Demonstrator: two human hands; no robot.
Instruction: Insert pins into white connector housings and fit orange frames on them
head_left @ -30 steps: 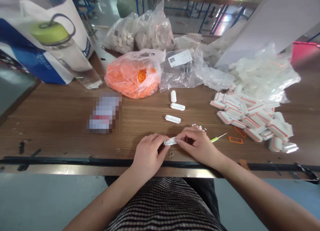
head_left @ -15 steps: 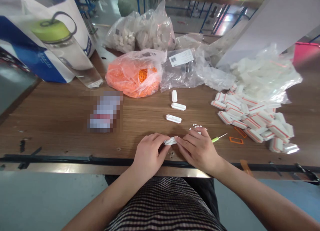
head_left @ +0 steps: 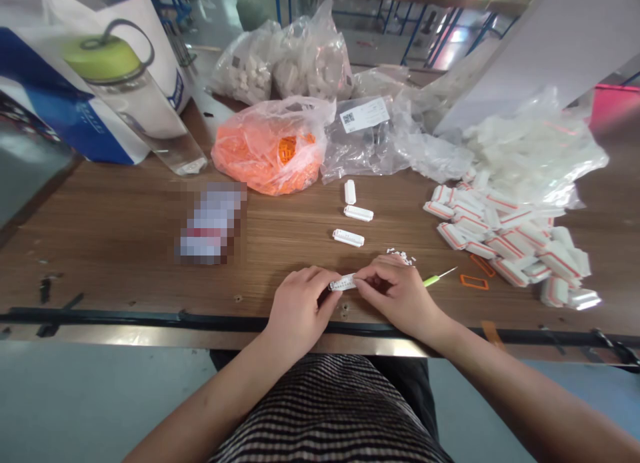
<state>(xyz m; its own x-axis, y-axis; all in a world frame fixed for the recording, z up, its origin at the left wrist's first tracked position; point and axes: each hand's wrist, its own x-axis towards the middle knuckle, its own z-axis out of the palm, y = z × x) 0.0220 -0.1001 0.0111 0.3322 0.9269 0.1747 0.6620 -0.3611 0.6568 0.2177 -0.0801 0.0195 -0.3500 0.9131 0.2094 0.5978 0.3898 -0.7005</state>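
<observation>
At the near edge of the tabletop (head_left: 115, 249), the left hand (head_left: 303, 309) and right hand (head_left: 397, 299) are together, their fingertips pinching opposite ends of a white strip (head_left: 343, 283) with a row of small holes along it. Just beyond the right hand lie loose white bits (head_left: 400, 255), and to its right a green-handled pick (head_left: 437, 279) points away from the fingers, near an orange frame (head_left: 475, 282). Farther up, three white cases (head_left: 348, 237) lie apart in a loose column. To the right spreads a heap of orange-edged white cases (head_left: 505, 239), slumping from a clear bag (head_left: 535, 156). Behind them sit an orange-filled bag (head_left: 265, 149) and a labelled clear bag (head_left: 363, 139).

The loose bits seem the likeliest to go astray, since a sweep of the right hand could scatter them. If the pinch slipped, the strip could drop over the nearby table edge. A careless reach to the right could also meet the pick's point or topple the heap.
</observation>
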